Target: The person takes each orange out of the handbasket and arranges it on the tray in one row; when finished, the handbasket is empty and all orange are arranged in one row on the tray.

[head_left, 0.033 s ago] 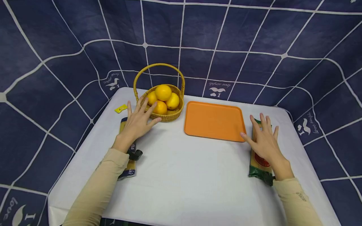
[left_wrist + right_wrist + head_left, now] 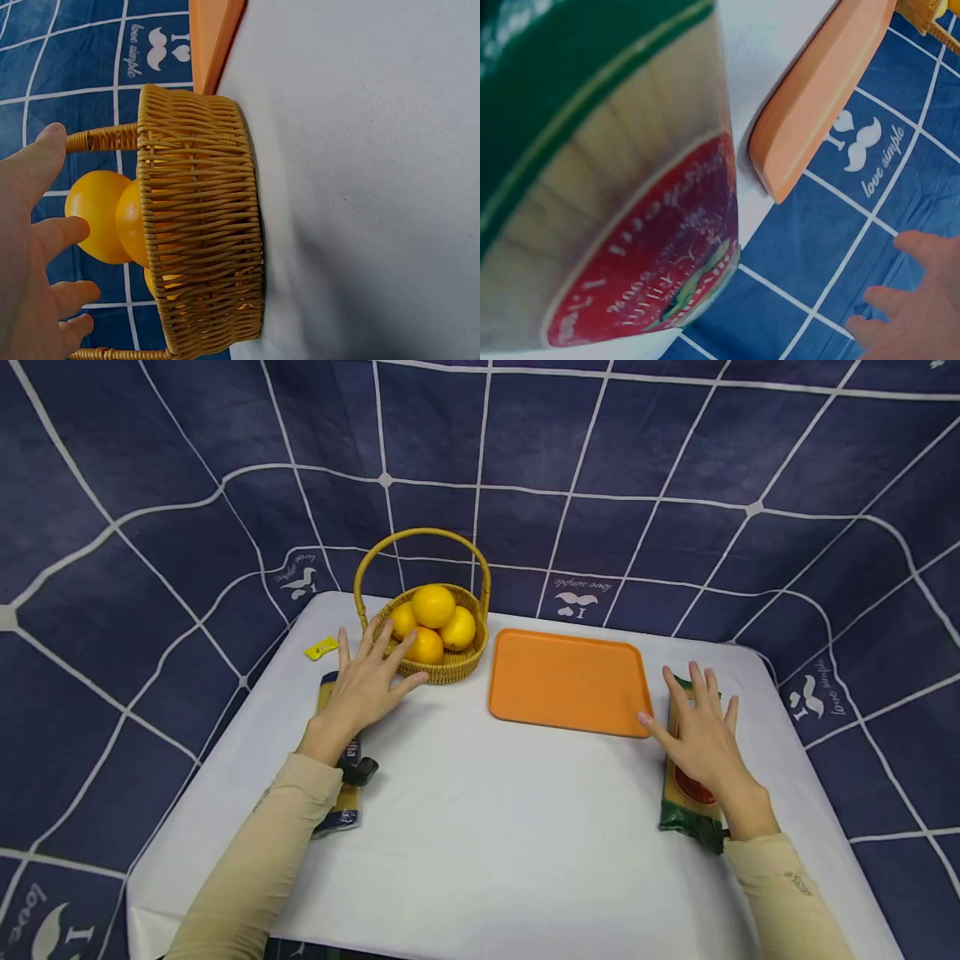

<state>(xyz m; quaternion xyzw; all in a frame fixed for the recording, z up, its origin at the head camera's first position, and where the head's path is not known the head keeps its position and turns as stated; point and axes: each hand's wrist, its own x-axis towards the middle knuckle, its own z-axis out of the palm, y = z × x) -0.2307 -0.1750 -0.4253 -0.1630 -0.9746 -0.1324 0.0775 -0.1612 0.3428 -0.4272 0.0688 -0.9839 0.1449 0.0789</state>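
Observation:
My left hand (image 2: 362, 691), fingers spread, hovers above a blue-ended package (image 2: 347, 797) that looks like dry noodles, partly hidden under the wrist. Just beyond its fingertips stands a wicker basket (image 2: 450, 672) with a tall handle, holding several yellow-orange round fruits (image 2: 433, 605). In the left wrist view the basket (image 2: 202, 225) is close to that hand, which grips nothing. On the right, my right hand (image 2: 701, 735) is likewise spread over a green-ended package (image 2: 678, 814) with a red label. That package (image 2: 652, 247) fills much of the right wrist view, with the fingers apart from it.
An orange rectangular tray (image 2: 570, 681) lies between the basket and the right hand. Left of the basket is a small yellow packet (image 2: 321, 648). A white cloth covers the table (image 2: 510, 843), and a dark blue gridded curtain (image 2: 540, 435) surrounds its back and sides.

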